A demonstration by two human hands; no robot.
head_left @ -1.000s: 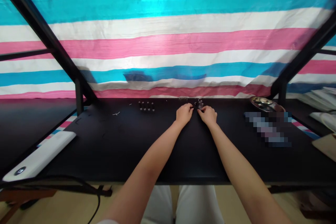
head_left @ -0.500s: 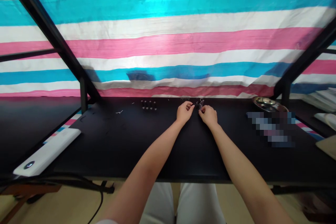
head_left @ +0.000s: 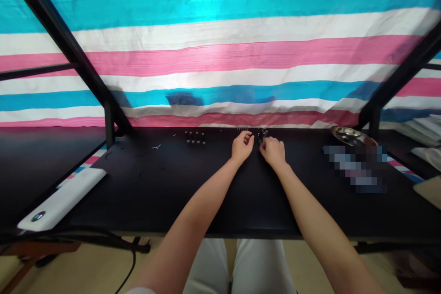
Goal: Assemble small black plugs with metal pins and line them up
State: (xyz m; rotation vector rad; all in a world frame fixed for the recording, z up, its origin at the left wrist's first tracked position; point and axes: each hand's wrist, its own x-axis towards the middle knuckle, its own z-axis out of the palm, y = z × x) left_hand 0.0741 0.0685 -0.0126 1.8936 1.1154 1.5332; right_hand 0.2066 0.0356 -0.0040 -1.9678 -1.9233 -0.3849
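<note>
My left hand (head_left: 243, 144) rests near the table's far edge with its fingers curled in a pinch; whatever lies in them is too small to make out. Close beside it, my right hand (head_left: 273, 150) is closed on a small dark cylinder (head_left: 265, 134), which sticks up past the fingertips. Behind the hands are a row of small metal pieces (head_left: 243, 128) and some thin white curled bits (head_left: 264, 130). To the left, several small dark cylinders with pale ends (head_left: 195, 138) stand in a group.
A white power strip (head_left: 64, 198) lies at the left of the black table (head_left: 155, 193). On the right are a shiny metal dish (head_left: 353, 137) and a blurred-out item (head_left: 356, 169). Thin white scraps (head_left: 156, 147) lie at left. Striped sheeting (head_left: 220, 50) hangs behind.
The right hand has shifted slightly left, and the cylinder's tilt looks a little different. The left hand stays nearly in place, its fingers moved slightly.
</note>
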